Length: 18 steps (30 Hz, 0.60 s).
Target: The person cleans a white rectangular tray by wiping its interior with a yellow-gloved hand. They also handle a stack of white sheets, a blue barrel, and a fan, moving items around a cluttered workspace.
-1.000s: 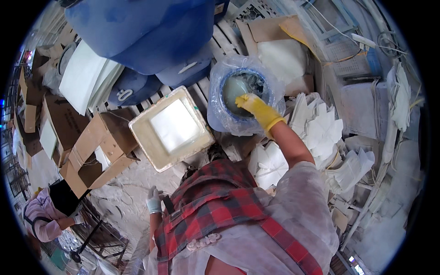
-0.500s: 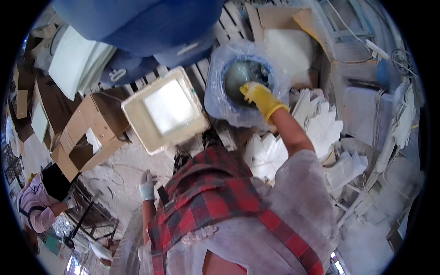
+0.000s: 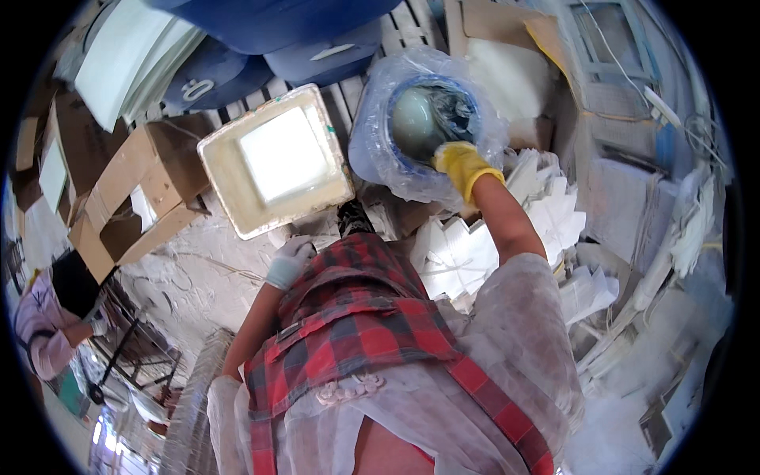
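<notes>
Spreads across a pale, dusty floor [image 3: 186, 297], scuffed with whitish marks, and runs at the top into light slats [image 3: 408, 24] with dark gaps between. Bends at the upper right around a pale blue frame [image 3: 608, 38] holding a grey panel, too blurred to tell as window or door, above grey-white, powdery surfaces. Includes a dark stand [image 3: 119, 356] of thin bars at the lower left, near bright patches of light [image 3: 104, 435] by the rim, and looks otherwise cool and evenly lit.

It was a workshop, as blue plastic containers [image 3: 289, 22], a plastic-lined barrel [image 3: 370, 150], cardboard boxes [image 3: 168, 162] and a white-dusted floor [image 3: 170, 277] showed.
</notes>
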Each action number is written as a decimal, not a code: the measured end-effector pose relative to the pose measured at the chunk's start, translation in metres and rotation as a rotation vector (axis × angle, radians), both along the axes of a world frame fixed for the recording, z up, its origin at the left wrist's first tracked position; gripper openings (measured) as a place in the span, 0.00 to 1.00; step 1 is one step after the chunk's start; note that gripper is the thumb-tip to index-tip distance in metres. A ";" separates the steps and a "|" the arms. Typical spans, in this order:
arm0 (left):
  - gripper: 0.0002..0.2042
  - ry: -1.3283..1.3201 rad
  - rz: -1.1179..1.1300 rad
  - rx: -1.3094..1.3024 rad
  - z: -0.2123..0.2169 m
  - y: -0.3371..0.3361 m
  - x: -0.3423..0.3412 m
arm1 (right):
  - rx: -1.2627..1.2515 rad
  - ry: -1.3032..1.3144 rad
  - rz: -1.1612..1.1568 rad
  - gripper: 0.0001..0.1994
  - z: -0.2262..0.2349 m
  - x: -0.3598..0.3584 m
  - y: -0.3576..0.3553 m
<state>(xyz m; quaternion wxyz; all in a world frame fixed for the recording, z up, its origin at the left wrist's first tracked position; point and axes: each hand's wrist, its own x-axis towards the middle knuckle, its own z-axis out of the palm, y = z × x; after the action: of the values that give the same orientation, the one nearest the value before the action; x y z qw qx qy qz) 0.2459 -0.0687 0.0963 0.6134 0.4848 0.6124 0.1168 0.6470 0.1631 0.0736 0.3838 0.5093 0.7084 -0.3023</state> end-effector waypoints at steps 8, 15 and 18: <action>0.13 0.023 0.197 -0.157 0.021 0.012 0.043 | 0.020 0.083 0.006 0.21 -0.003 0.000 -0.004; 0.12 0.188 0.115 0.064 0.003 -0.002 0.024 | -0.024 0.006 0.079 0.21 -0.031 0.007 -0.002; 0.12 0.189 0.086 0.142 0.000 0.002 0.029 | 0.008 0.089 0.089 0.20 -0.008 0.000 0.004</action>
<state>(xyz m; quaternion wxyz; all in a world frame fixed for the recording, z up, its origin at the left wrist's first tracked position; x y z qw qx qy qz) 0.2751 -0.0668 0.0964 0.5117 0.5092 0.6778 0.1397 0.6472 0.1670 0.0653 0.3628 0.4647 0.7482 -0.3043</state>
